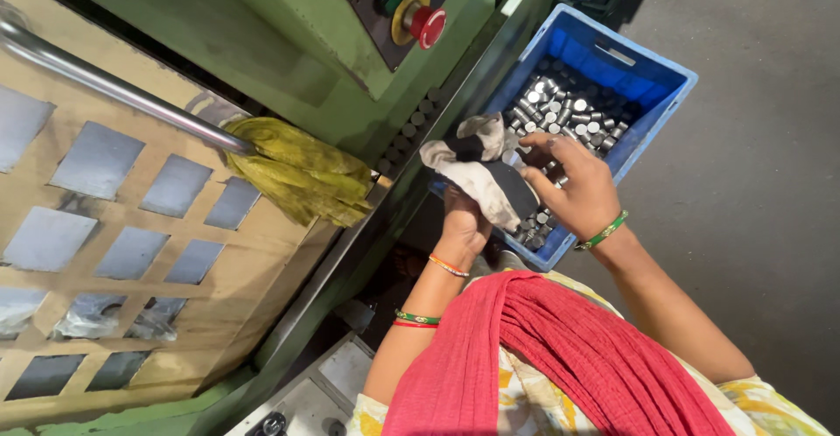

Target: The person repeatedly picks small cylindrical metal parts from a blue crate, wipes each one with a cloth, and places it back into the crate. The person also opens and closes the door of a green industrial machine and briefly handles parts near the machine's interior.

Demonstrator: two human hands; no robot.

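My left hand (461, 224) is closed around the lower part of a dirty white and black cloth (479, 167), holding it up in front of me. My right hand (573, 187) rests on the same cloth from the right, fingers spread and pressing into it. Both hands are over the near left corner of a blue plastic crate (652, 73) filled with several small shiny metal cylinders (560, 108). Whether a cylinder is wrapped inside the cloth is hidden.
A green machine (289, 42) with a red round button (429, 25) on a yellow base stands at the left. A yellow rag (302, 174) hangs from its steel handle bar (114, 90). Grey concrete floor (761, 191) lies to the right.
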